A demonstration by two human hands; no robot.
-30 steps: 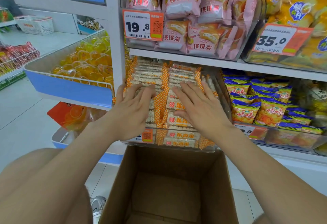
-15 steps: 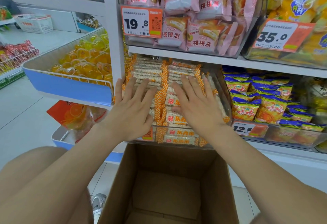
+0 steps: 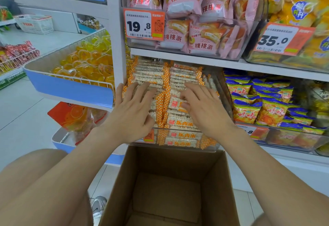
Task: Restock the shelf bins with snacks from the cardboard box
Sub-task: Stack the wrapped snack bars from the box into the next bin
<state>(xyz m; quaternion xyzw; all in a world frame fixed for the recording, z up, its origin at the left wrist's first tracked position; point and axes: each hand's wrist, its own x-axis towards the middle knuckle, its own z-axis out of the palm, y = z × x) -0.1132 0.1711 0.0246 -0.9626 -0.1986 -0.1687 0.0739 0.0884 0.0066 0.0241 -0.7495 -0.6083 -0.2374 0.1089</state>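
Snack packs (image 3: 179, 133), white puffed-rice bars in clear wrappers with orange-checked ends and red labels, lie stacked in two rows in the clear shelf bin (image 3: 178, 149) just beyond the open cardboard box (image 3: 170, 186). Left hand (image 3: 131, 115) and right hand (image 3: 204, 113) rest flat on them, fingers spread and grasping nothing.

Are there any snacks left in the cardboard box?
No, what shows of the inside of the box is bare cardboard floor and walls, with nothing in it.

The left hand (image 3: 131, 117) and right hand (image 3: 204, 111) are bare, like both forearms (image 3: 71, 168). One foot wears a silver-grey sneaker (image 3: 97, 208).
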